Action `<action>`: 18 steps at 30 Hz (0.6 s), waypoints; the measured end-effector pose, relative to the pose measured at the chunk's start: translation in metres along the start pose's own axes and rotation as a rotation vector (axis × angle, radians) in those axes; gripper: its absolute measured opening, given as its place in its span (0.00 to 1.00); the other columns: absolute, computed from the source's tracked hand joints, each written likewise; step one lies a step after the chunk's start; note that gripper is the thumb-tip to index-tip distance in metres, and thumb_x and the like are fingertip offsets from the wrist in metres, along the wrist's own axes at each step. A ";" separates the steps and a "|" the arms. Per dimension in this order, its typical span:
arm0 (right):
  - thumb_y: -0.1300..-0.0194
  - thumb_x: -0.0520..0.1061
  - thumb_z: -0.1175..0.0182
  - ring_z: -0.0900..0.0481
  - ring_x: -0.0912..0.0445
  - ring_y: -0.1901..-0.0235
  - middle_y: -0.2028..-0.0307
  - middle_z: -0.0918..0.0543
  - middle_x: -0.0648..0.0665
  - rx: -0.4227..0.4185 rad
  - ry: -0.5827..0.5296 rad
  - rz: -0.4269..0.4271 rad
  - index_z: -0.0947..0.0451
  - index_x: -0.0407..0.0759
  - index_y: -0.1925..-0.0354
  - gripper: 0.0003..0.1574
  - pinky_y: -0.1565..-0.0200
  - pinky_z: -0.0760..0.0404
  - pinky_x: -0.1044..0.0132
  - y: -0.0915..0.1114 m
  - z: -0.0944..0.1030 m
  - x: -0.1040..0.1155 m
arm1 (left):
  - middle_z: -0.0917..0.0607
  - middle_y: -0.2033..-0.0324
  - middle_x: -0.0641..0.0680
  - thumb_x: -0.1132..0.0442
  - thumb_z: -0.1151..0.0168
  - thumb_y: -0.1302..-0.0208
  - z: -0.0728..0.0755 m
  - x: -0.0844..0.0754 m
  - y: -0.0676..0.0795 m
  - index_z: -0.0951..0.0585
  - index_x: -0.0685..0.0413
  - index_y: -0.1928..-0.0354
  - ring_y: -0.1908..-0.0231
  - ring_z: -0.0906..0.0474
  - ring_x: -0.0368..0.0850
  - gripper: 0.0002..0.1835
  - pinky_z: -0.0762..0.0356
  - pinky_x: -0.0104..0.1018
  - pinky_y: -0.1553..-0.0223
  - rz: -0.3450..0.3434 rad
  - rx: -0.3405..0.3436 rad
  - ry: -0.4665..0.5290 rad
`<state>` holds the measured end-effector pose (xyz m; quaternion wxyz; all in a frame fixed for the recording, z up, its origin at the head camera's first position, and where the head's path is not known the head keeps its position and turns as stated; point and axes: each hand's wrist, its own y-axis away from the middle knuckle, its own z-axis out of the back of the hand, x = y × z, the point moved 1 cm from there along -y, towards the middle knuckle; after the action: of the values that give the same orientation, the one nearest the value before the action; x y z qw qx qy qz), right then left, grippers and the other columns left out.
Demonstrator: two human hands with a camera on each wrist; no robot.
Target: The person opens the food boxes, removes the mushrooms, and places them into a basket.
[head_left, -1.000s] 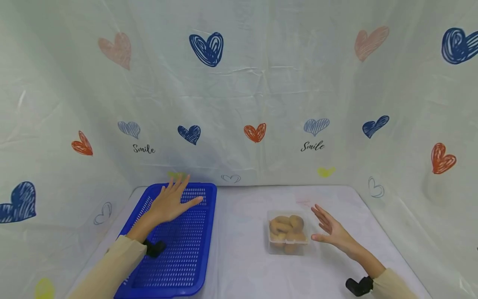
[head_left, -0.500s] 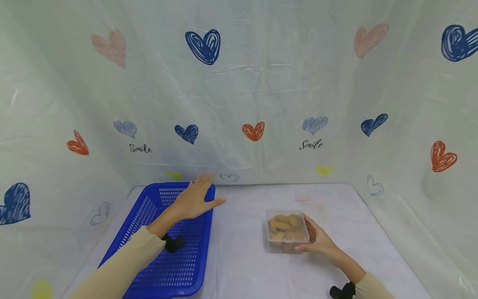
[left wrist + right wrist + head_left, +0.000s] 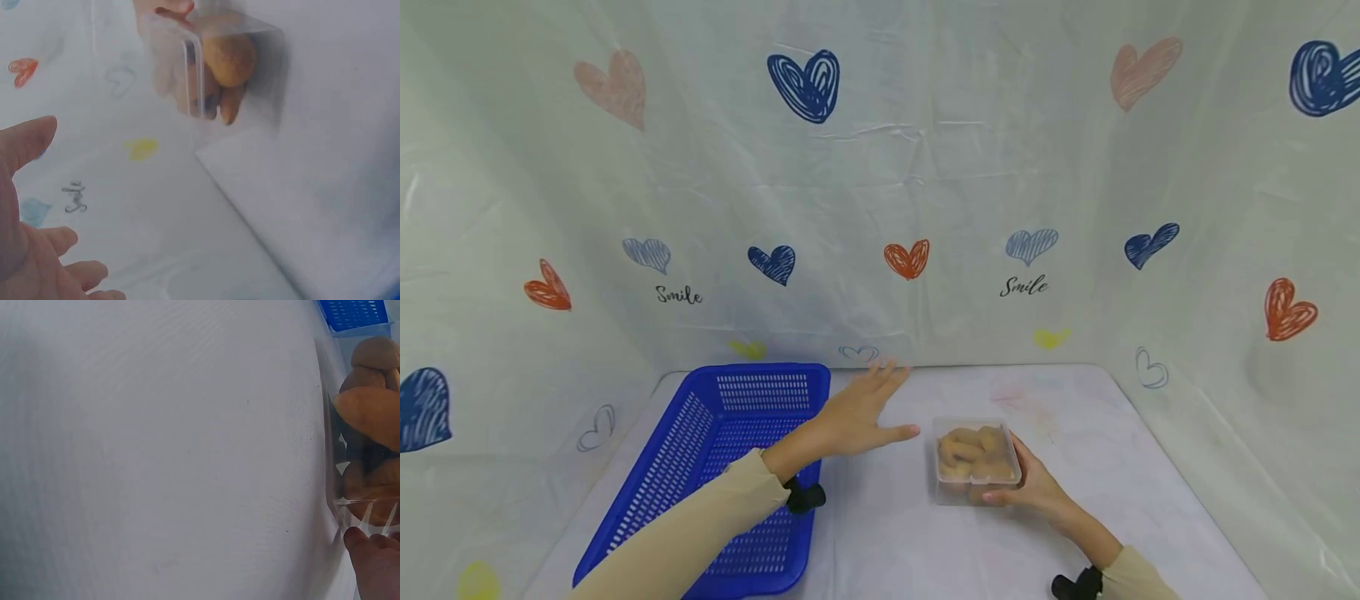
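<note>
A clear plastic box (image 3: 953,493) with a lid sits on the white table, right of centre in the head view. Through its walls I see several rounded tan-brown pieces (image 3: 966,450), whose kind I cannot tell. My right hand (image 3: 1039,490) grips the box's right side, thumb at the front wall and fingers around the far side, partly hidden. In the right wrist view the thumb (image 3: 359,544) touches the box's lower corner. My left hand (image 3: 859,412) hovers left of the box, fingers spread, holding nothing. The left wrist view shows the box (image 3: 269,69) apart from that hand.
A blue perforated plastic basket (image 3: 771,392) stands on the left of the table (image 3: 895,550), partly behind my left forearm. A pale curtain (image 3: 970,192) printed with hearts encloses the back and sides.
My left hand has moved right, from over the basket toward the box. My right hand has moved left and taken hold of the box's right side. The box has hardly moved.
</note>
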<state>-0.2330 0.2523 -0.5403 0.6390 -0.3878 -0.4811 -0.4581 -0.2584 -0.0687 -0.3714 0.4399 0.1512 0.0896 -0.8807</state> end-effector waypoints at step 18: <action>0.38 0.38 0.31 0.37 0.42 0.32 0.25 0.51 0.29 0.051 -0.030 -0.006 0.70 0.42 0.21 0.68 0.41 0.31 0.73 0.004 -0.007 0.002 | 0.50 0.23 0.57 0.44 0.49 0.24 -0.070 -0.057 -0.031 0.49 0.48 0.20 0.25 0.54 0.59 0.38 0.45 0.54 0.29 -0.232 0.096 -0.103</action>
<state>-0.2271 0.2466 -0.5402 0.6400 -0.3766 -0.5034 -0.4417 -0.2379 0.0132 -0.4161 0.3313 0.1154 0.0415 -0.9355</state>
